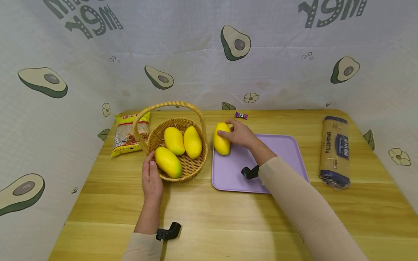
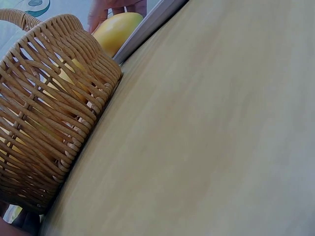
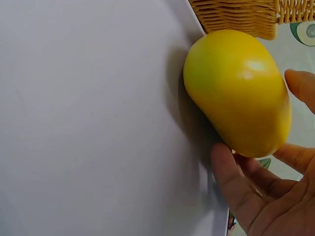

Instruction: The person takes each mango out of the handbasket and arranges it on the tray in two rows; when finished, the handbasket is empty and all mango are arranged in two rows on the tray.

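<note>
My right hand [image 1: 240,133] curls around a yellow mango [image 1: 221,139] at the left edge of a lilac tray [image 1: 277,145]. In the right wrist view, the fingers lie about one end of this mango [image 3: 238,93], with the thumb close to its side. My left hand [image 1: 152,179] rests against the left side of a wicker basket [image 1: 187,174], fingers nearly straight. Inside the basket are three more mangoes, one at the front left [image 1: 168,162] and two behind it. The left wrist view shows the woven basket wall [image 2: 54,108] close up.
Behind the basket at left lies a yellow food packet [image 1: 128,134], partly covered by the tall basket handle [image 1: 169,104]. A small purple wrapped candy [image 1: 241,115] is near the table's back edge. Right of the tray lies a spaghetti pack [image 1: 335,152]. Patterned cloth hangs around the wooden table [image 1: 209,217].
</note>
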A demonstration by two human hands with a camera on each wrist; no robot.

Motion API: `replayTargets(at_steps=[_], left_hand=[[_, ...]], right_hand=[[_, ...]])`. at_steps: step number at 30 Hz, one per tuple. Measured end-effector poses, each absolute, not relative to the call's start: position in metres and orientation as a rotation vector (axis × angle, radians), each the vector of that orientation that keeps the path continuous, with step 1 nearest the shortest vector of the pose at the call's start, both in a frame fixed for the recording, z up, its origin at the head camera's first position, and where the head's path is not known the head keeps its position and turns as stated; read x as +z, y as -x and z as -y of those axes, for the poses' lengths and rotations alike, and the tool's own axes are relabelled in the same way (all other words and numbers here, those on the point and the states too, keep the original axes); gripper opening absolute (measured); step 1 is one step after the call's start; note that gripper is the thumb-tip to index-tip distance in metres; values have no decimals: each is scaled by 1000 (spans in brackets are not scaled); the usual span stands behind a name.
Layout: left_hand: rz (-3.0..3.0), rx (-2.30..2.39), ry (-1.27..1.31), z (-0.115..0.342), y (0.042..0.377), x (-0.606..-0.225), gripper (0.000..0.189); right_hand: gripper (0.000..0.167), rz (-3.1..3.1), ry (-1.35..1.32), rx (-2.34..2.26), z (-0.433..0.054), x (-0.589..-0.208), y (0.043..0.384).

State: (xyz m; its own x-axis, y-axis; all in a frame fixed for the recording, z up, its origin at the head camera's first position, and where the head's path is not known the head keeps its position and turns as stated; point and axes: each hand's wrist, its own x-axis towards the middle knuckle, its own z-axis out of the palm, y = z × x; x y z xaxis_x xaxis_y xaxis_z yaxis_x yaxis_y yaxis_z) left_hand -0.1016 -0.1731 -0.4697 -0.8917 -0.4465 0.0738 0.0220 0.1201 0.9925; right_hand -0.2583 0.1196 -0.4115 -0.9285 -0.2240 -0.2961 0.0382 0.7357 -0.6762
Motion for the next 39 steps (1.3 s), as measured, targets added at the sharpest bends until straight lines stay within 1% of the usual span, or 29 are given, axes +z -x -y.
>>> replayTargets(at_steps=[17, 26, 32, 39], left_hand=[[2033, -1827, -411, 174, 102, -471, 44], [2038, -1831, -410, 174, 100, -470, 45], [2043, -1827, -409, 175, 100, -470, 45], [2044, -1832, -409, 174, 102, -470, 44]], right_hand=[[75, -2576, 134, -1014, -121, -409, 257], [77, -2661, 180, -978, -126, -393, 252], [76, -2718, 263, -968, -125, -376, 238], [74, -2750, 436, -915, -126, -363, 210]])
